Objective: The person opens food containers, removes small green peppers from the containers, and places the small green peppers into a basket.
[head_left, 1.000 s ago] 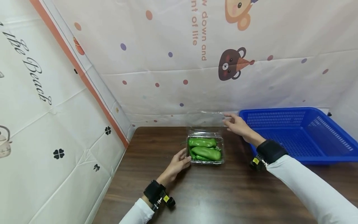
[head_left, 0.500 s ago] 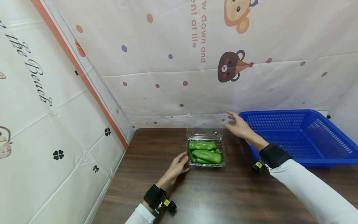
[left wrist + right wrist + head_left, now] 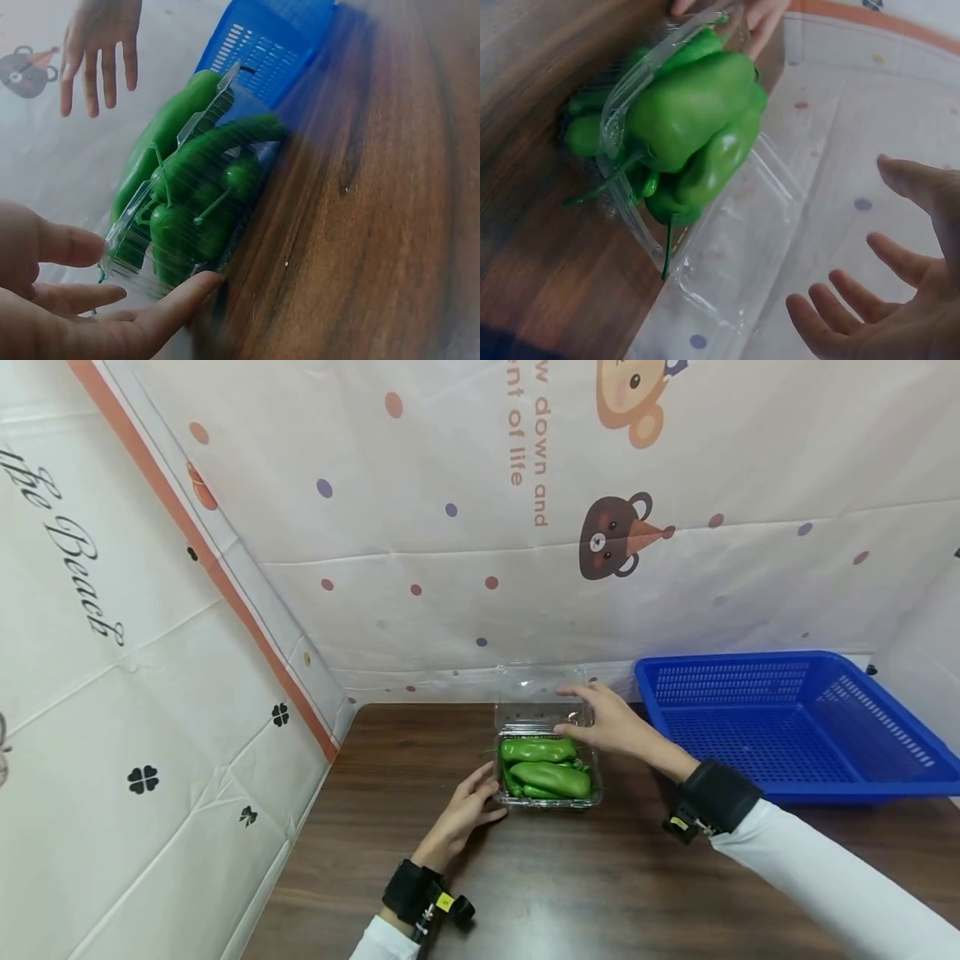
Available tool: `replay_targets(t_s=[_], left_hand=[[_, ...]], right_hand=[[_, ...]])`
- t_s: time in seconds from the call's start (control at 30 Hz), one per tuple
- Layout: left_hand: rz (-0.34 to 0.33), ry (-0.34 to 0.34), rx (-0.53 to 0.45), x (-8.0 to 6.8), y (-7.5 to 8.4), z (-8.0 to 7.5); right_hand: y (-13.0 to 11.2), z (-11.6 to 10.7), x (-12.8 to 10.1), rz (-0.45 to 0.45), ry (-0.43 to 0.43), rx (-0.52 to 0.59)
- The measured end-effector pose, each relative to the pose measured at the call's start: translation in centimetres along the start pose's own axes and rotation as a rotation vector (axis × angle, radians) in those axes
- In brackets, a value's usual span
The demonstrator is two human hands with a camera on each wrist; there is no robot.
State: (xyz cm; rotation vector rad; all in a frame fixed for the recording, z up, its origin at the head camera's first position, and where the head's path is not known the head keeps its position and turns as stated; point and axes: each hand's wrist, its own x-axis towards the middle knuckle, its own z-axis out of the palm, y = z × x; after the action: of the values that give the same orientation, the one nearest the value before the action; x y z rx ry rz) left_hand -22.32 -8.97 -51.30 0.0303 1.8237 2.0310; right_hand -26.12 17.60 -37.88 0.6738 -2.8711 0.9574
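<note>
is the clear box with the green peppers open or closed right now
Open. The clear box has its lid swung back toward the wall, and the green peppers lie uncovered in the tray.

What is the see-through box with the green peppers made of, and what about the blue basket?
The box looks like thin, clear, glossy plastic: the peppers show through it and light glints on its ridges. The basket seems to be stiff blue plastic, with rows of small moulded holes in its walls and floor.

Glossy clear plastic box [image 3: 548, 768], smooth dark wood table [image 3: 570, 885].
</note>
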Motion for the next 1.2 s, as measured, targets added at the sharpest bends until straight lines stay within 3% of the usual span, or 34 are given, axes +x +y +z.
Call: replay_targets(t_s=[0.17, 0.4, 0.73, 1.2], left_hand=[[-0.004, -0.007, -0.030, -0.1, -0.1, -0.2], [-0.025, -0.012, -0.047, 0.2, -0.1, 0.0], [-0.038, -0.008, -0.053, 0.2, -0.1, -0.4], [-0.021, -0.012, -0.019, 0.2, -0.2, -0.7]], right_hand=[[-0.5, 1.5, -0.5, -0.061, -0.060, -0.050], [0.2, 3.7, -1.3, -0.014, -0.169, -0.096], [0.2, 5.8, -1.8, 0.012, -0.221, -0.139], [-0.1, 6.4, -1.7, 0.016, -0.216, -0.245]])
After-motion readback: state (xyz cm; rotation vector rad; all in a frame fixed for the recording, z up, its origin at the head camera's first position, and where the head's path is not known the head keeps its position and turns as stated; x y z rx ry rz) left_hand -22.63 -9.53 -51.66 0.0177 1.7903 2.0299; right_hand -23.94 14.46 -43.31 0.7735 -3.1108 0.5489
